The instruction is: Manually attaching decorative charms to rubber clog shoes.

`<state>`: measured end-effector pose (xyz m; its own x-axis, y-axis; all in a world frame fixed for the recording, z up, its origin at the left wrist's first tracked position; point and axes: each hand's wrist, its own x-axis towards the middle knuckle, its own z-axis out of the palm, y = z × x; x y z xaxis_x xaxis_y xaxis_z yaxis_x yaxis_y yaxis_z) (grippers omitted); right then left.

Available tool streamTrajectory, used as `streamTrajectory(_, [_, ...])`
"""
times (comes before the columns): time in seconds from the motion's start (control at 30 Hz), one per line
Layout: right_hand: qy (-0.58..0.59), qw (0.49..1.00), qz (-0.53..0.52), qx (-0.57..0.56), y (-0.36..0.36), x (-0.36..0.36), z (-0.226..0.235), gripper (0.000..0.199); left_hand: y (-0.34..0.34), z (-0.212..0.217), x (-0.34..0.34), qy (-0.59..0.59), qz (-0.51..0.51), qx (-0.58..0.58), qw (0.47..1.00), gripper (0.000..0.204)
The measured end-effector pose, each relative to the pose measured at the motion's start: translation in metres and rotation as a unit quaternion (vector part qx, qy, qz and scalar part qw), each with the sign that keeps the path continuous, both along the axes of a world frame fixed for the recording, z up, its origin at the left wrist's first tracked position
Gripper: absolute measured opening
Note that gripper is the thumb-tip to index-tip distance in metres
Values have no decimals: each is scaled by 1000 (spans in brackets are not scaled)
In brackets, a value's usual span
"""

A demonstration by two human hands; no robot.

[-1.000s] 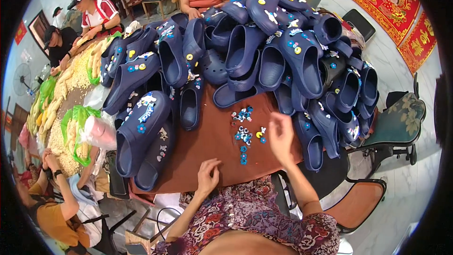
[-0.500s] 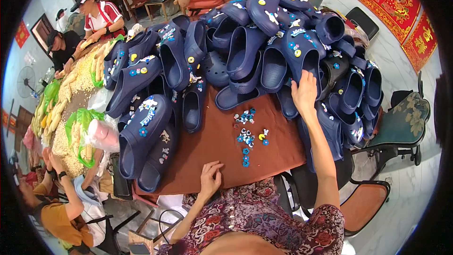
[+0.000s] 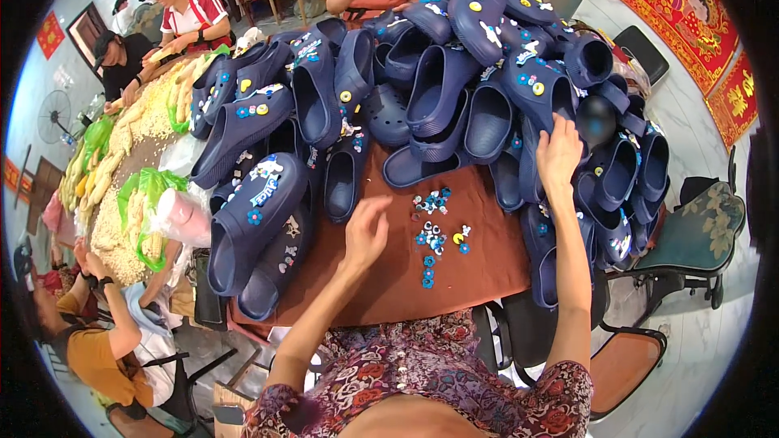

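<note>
My right hand (image 3: 560, 154) is at a dark blue clog (image 3: 531, 85) on the pile's right side, fingers curled over the rim of its opening. That clog bears flower charms and a yellow round one. My left hand (image 3: 367, 231) hovers over the brown cloth (image 3: 357, 292), holding nothing, its fingers loosely bent and apart. Between my hands, small shoe charms (image 3: 430, 235) lie in little groups, blue flowers and white figures among them. Left of my left hand, a decorated clog (image 3: 260, 215) rests against another clog (image 3: 284, 276).
More navy clogs (image 3: 438, 89) are heaped across the table's far side. To the left, corn kernels and cobs (image 3: 130, 154) cover another surface, with people working around it. A pink roll in plastic (image 3: 182, 215) stands beside the clogs. Chairs (image 3: 690, 223) stand at the right.
My left hand has risen from the cloth's near edge and moved forward. My right hand has shifted slightly right along the clog's opening. The whole view has shifted a little.
</note>
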<state>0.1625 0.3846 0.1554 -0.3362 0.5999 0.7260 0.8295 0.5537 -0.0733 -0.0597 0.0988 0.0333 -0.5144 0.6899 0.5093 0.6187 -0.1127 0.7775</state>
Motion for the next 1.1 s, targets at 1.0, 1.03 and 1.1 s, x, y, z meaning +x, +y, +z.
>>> streamTrajectory(1.0, [26, 996, 74, -34, 75, -184, 29, 93, 126, 46, -25, 126, -14, -43, 991, 76])
streamTrajectory(1.03, [27, 997, 66, -29, 82, -184, 28, 90, 124, 47, -21, 124, -16, -52, 991, 78])
streamTrajectory(1.1, [45, 996, 70, 13, 85, -182, 28, 87, 118, 47, -17, 106, -31, -54, 992, 80])
